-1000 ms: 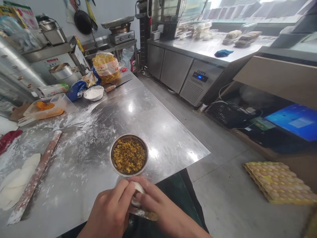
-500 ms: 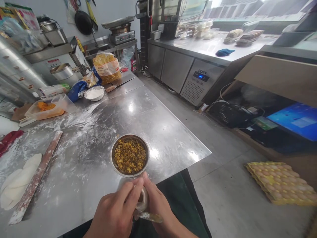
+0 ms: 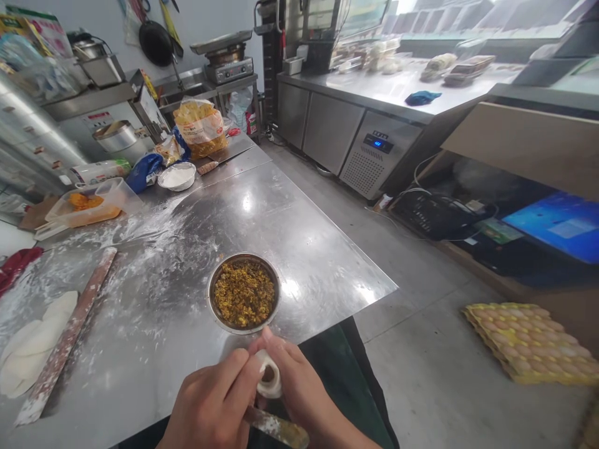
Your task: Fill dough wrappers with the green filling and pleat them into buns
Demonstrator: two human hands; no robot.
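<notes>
A round dough wrapper (image 3: pixel 270 374) is being cupped in the right hand (image 3: pixel 299 390), with the fingers curved around its edge and a dark dab of filling showing in its hollow. A flat metal spatula (image 3: pixel 276 429) is being gripped in the closed left hand (image 3: pixel 210 399), its filling-smeared blade being held low, below and to the right of the wrapper. The hands are being kept close together on either side of the wrapper.

Just ahead of the hands, a steel bowl (image 3: pixel 244 293) of crumbly yellow filling (image 3: pixel 243 294) is being carried on the floured steel counter (image 3: pixel 299 249). Further left of the hands, a wooden rolling pin (image 3: pixel 65 330) and a stack of dough wrappers (image 3: pixel 35 346) are being held by the same counter. Far ahead and left, a small bowl of flour (image 3: pixel 176 176) is being kept on it, while a tray of eggs (image 3: pixel 528 343) is being kept on the floor to the right.
</notes>
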